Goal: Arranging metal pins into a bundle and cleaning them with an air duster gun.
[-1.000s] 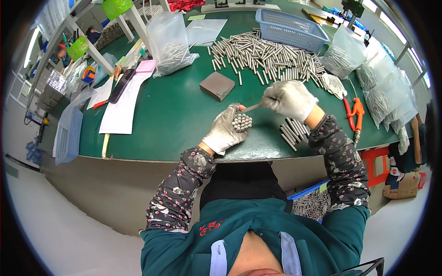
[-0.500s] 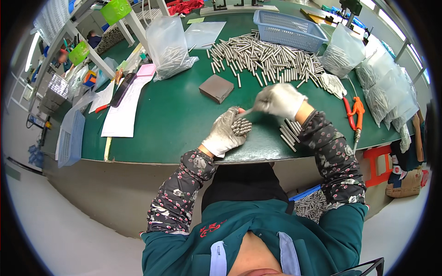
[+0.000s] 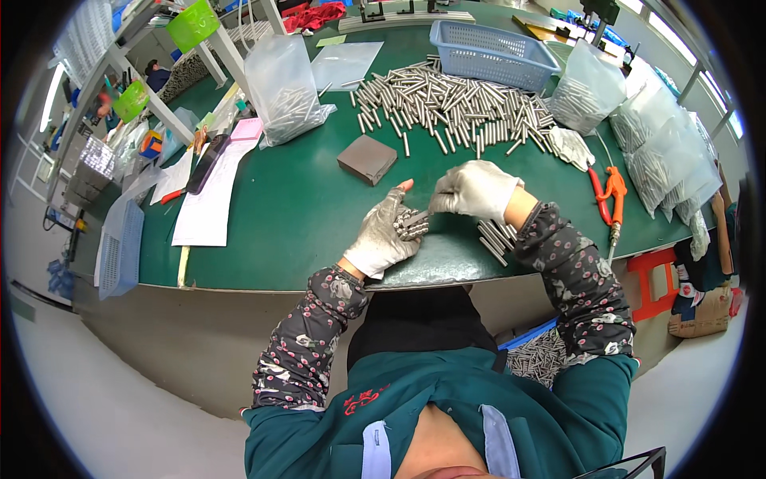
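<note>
My left hand [image 3: 378,239], in a whitish work glove, is wrapped around a bundle of short steel pins [image 3: 412,227] with their round ends turned toward the right. Close beside it my right hand [image 3: 477,190], gloved too, has its fingertips pinched together on a single steel pin [image 3: 416,218] that lies against the bundle. Under the right wrist, a small row of loose pins [image 3: 496,238] rests on the green table [image 3: 295,215]. A brown rectangular block [image 3: 367,158] sits just beyond my left hand.
A wide heap of steel pins [image 3: 455,104] spreads in front of a blue basket [image 3: 495,57]. Bags of pins stand left [image 3: 283,96] and right [image 3: 586,92]. An orange air gun [image 3: 614,191] and red-handled pliers [image 3: 597,195] lie at right, papers [image 3: 207,199] at left.
My right hand has come down and slightly toward me, bringing the pin from above the left thumb to the bundle. My left hand keeps holding the bundle.
</note>
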A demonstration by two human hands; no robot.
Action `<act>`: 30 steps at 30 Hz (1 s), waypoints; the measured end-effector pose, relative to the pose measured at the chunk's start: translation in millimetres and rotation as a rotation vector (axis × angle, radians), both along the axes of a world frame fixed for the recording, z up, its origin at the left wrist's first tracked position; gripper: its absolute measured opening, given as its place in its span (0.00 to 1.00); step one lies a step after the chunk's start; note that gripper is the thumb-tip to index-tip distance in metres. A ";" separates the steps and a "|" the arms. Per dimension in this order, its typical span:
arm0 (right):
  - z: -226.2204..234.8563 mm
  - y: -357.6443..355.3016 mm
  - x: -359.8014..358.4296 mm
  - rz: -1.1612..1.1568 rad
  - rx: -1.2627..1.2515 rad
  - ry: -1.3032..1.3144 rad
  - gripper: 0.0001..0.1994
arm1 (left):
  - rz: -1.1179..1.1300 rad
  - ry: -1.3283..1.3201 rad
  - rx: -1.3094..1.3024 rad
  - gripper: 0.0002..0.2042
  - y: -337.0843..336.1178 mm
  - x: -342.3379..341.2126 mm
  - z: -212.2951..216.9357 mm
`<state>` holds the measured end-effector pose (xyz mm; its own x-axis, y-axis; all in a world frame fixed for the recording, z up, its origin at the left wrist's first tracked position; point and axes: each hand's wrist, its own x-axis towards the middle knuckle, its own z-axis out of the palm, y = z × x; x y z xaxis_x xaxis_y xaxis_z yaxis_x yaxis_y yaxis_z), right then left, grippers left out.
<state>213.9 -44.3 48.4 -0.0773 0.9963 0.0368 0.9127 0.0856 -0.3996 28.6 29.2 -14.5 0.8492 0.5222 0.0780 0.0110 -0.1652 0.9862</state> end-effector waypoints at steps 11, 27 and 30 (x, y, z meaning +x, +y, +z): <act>-25.9 -46.0 106.6 -0.711 -0.005 -0.237 0.13 | 0.035 0.017 0.274 0.32 6.7 -3.0 -11.1; -1.7 87.5 -55.3 -0.240 0.138 -0.253 0.39 | 0.202 0.043 0.441 0.17 2.9 9.4 -18.3; -21.6 107.7 -60.0 -0.251 0.035 -0.383 0.40 | 0.154 -0.007 0.426 0.18 8.3 10.6 -23.1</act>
<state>153.9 63.4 26.8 0.1512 0.9847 0.0868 0.9884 -0.1491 -0.0297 39.2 37.5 -37.6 0.7629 0.5625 0.3187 0.0606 -0.5530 0.8310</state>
